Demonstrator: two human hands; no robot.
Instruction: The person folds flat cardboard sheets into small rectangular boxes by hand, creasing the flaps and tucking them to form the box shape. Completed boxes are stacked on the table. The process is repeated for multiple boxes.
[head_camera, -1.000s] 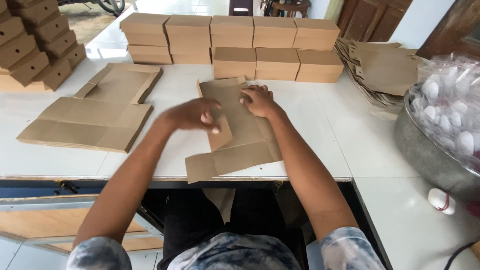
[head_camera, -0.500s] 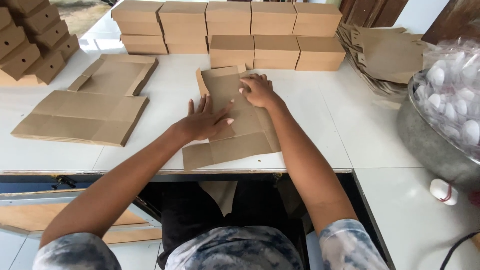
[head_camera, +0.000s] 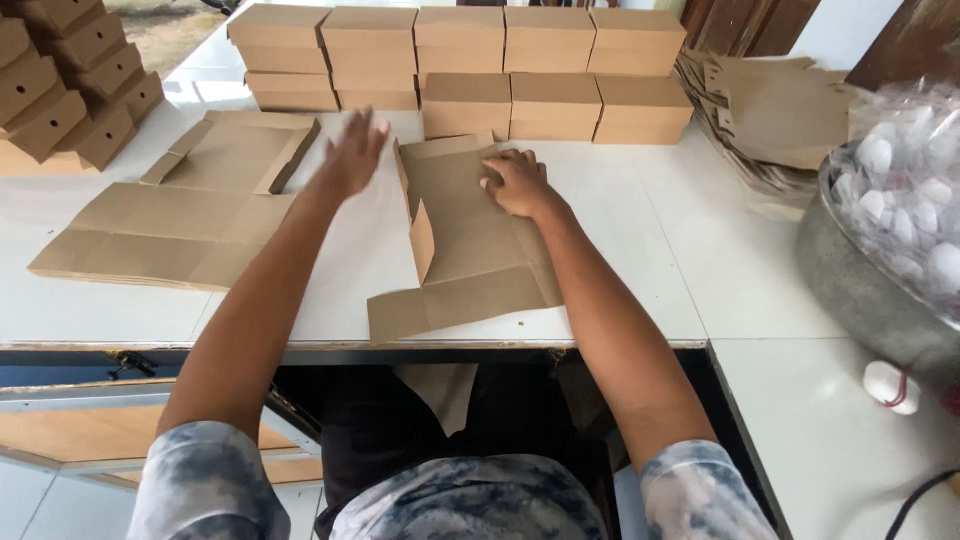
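A flat brown cardboard box blank (head_camera: 470, 240) lies on the white table (head_camera: 640, 250) in front of me, its left flap folded up. My right hand (head_camera: 515, 182) presses down on the blank's upper part, fingers curled on the card. My left hand (head_camera: 350, 155) hovers open above the table, left of the blank, between it and a pile of flat blanks (head_camera: 180, 215). It holds nothing.
Folded brown boxes (head_camera: 510, 70) are stacked in rows at the table's far side, more at the far left (head_camera: 70, 95). Loose cardboard pieces (head_camera: 770, 110) lie at the back right. A metal basin (head_camera: 870, 290) with white items in plastic bags stands at the right.
My left hand has lifted off the blank and swung up and left toward the pile of flat blanks. My right hand stays pressed on the blank. The left flap now stands up.
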